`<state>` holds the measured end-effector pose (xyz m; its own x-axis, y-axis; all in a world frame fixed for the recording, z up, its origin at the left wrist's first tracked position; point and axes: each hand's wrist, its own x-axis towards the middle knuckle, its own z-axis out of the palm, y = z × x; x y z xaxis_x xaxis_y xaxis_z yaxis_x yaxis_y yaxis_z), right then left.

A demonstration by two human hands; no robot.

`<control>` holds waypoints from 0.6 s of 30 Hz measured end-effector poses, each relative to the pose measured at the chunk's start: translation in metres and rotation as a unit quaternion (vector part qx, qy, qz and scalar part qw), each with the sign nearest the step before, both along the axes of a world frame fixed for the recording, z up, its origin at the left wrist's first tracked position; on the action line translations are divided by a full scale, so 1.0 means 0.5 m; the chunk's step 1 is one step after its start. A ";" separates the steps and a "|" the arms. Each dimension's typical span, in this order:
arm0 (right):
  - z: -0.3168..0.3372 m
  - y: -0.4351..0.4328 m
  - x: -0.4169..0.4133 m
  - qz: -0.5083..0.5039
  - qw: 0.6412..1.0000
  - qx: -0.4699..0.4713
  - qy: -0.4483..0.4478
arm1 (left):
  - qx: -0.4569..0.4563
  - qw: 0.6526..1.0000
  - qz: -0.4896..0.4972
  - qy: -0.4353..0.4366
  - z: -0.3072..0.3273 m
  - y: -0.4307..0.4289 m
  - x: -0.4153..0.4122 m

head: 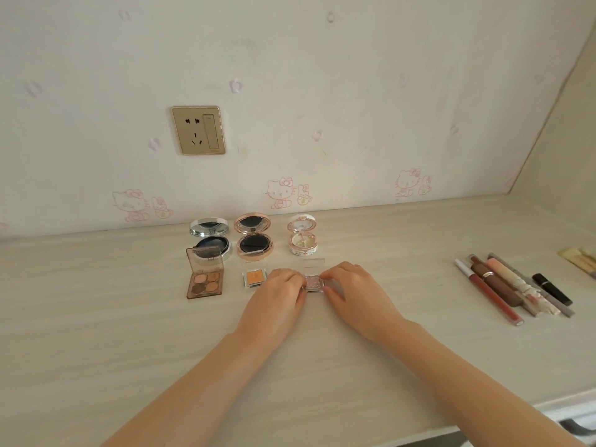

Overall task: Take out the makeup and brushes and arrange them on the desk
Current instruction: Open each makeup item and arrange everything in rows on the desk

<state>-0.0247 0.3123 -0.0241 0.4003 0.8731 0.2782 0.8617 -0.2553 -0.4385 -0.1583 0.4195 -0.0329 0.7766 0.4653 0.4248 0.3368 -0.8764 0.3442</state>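
Observation:
A small pink glitter eyeshadow pot [312, 283] sits on the pale desk [129, 333], its clear lid standing open behind it. My left hand [277, 295] pinches its left side and my right hand [351, 285] pinches its right side. Left of it lie an orange eyeshadow pot [254, 277] and a brown four-colour palette [205, 279], both open. Behind them stand three open round compacts: silver [211, 240], rose gold [252, 237] and white floral [302, 235]. At the right lie several lip and pencil sticks [512, 288] side by side.
Brush handles [580, 258] poke in at the far right edge. A gold wall socket [198, 130] is on the wallpapered wall behind the desk. The desk's front edge runs along the lower right, with a drawer handle [580, 425] below it.

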 end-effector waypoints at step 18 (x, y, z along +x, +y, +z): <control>-0.005 0.019 0.017 0.006 1.000 0.005 -0.016 | 0.004 0.999 0.032 -0.001 0.001 0.002 0.009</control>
